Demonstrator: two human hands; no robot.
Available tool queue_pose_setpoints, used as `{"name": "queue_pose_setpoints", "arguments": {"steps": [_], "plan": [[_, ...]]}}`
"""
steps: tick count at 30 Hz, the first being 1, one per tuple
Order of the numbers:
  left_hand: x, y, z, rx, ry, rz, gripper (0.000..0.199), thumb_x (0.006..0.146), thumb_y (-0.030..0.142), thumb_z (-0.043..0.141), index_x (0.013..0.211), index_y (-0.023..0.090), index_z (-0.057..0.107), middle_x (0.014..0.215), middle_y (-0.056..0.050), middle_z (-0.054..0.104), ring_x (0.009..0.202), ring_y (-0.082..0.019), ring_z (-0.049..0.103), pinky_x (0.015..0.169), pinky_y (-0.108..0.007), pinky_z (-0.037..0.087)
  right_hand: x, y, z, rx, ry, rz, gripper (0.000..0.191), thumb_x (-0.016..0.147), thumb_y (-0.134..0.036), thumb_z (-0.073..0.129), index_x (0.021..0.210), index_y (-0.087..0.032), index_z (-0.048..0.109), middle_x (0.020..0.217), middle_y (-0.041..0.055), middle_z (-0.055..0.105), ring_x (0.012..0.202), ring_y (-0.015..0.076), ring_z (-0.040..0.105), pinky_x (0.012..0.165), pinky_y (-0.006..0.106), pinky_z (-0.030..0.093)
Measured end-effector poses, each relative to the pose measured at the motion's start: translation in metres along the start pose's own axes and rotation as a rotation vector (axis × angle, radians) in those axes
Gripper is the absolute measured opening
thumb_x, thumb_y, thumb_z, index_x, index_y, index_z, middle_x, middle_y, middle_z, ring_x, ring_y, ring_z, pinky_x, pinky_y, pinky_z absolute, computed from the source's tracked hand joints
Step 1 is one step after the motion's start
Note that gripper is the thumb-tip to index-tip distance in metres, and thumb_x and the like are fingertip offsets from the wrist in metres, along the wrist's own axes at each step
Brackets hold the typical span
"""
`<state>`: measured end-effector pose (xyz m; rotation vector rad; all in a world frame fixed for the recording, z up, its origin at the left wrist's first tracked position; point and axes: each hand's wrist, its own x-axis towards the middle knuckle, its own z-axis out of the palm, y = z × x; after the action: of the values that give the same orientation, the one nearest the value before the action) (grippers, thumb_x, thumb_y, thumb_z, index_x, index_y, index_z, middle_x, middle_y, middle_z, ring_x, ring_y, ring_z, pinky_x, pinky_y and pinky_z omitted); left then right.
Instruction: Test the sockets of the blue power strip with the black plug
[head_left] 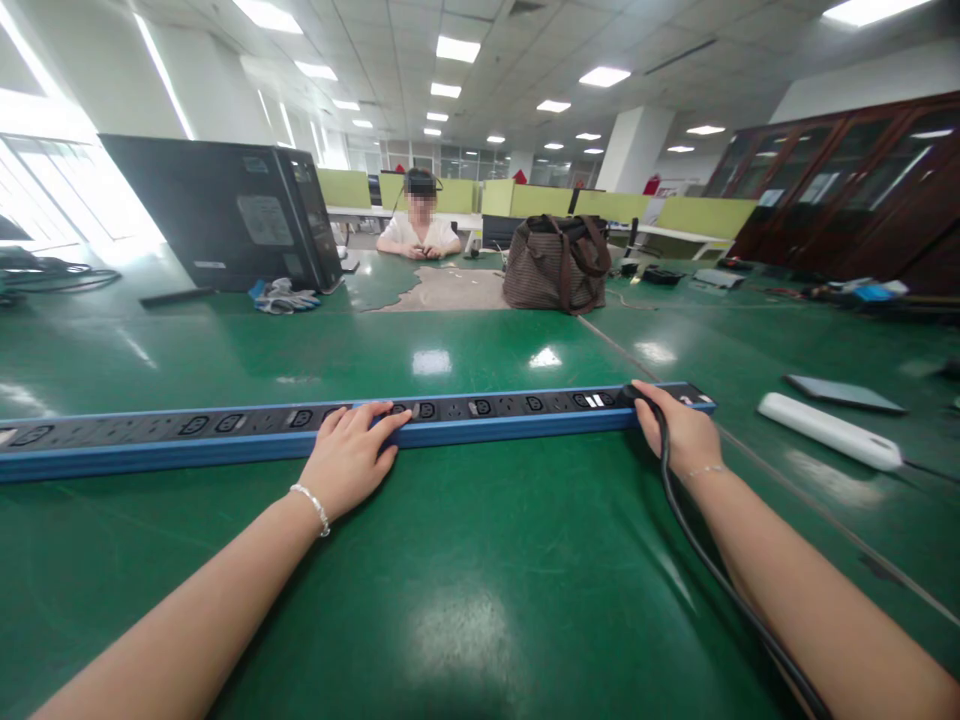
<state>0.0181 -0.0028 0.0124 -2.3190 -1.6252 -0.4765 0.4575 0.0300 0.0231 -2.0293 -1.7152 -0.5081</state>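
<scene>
A long blue power strip [480,432] with a black face and several sockets lies across the green table. My left hand [358,450] rests on it near its middle, fingers spread over the sockets and touching the top, holding nothing. At the strip's right end, my right hand [679,430] is closed around a black plug [628,396] that sits at a socket; how deep it goes is hidden by my fingers. From the plug a black cable [697,540] hangs over my wrist and runs down toward the bottom right.
On the right lie a white power strip [829,430] and a flat grey panel [844,393]. Farther back are a brown bag [556,265], a black computer case [225,215] and gloves [283,297]. A person [418,225] sits across the table [480,590].
</scene>
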Motion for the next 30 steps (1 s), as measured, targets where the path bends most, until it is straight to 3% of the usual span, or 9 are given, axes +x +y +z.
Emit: {"name": "queue_pose_setpoints", "arguments": {"steps": [5,17,23,26,30], "plan": [[0.000,0.000,0.000,0.015,-0.001,-0.006,0.043,0.083,0.031,0.044,0.125,0.032,0.050,0.128,-0.005,0.052,0.115,-0.023,0.049,0.102,-0.044,0.030,0.007,-0.007,-0.004,-0.030,0.027,-0.034,0.039,0.082,-0.038,0.043,0.112,-0.026,0.066,0.072,0.0060,0.070,0.059,0.0214,0.062,0.059,0.033,0.047],[0.001,-0.001,0.000,0.004,-0.010,-0.001,0.043,0.083,0.033,0.044,0.126,0.031,0.051,0.126,-0.006,0.052,0.115,-0.023,0.049,0.101,-0.044,0.030,-0.003,0.002,0.009,0.064,0.086,0.001,0.042,0.083,-0.040,0.042,0.117,-0.026,0.062,0.077,0.0052,0.071,0.060,0.0205,0.063,0.056,0.030,0.047],[0.000,-0.001,0.001,-0.003,-0.002,0.006,0.044,0.083,0.032,0.044,0.126,0.031,0.050,0.127,-0.006,0.052,0.116,-0.023,0.049,0.101,-0.044,0.031,-0.004,-0.002,0.012,0.176,0.103,0.039,0.044,0.084,-0.043,0.040,0.118,-0.024,0.060,0.096,0.0067,0.070,0.079,0.0235,0.066,0.069,0.033,0.049],[0.001,-0.001,0.001,-0.021,-0.001,0.002,0.044,0.082,0.032,0.045,0.125,0.032,0.050,0.128,-0.006,0.052,0.116,-0.023,0.049,0.101,-0.045,0.031,-0.003,-0.001,0.014,0.128,0.090,0.105,0.049,0.084,-0.048,0.039,0.119,-0.020,0.059,0.089,0.0105,0.070,0.074,0.0263,0.065,0.065,0.036,0.049],[0.001,-0.001,0.001,-0.037,0.006,0.000,0.043,0.082,0.032,0.045,0.125,0.032,0.052,0.126,-0.006,0.053,0.115,-0.024,0.049,0.101,-0.045,0.031,0.000,0.001,0.014,0.035,0.023,0.138,0.052,0.084,-0.053,0.035,0.106,-0.018,0.067,0.075,0.0129,0.069,0.064,0.0272,0.064,0.059,0.037,0.048]]}}
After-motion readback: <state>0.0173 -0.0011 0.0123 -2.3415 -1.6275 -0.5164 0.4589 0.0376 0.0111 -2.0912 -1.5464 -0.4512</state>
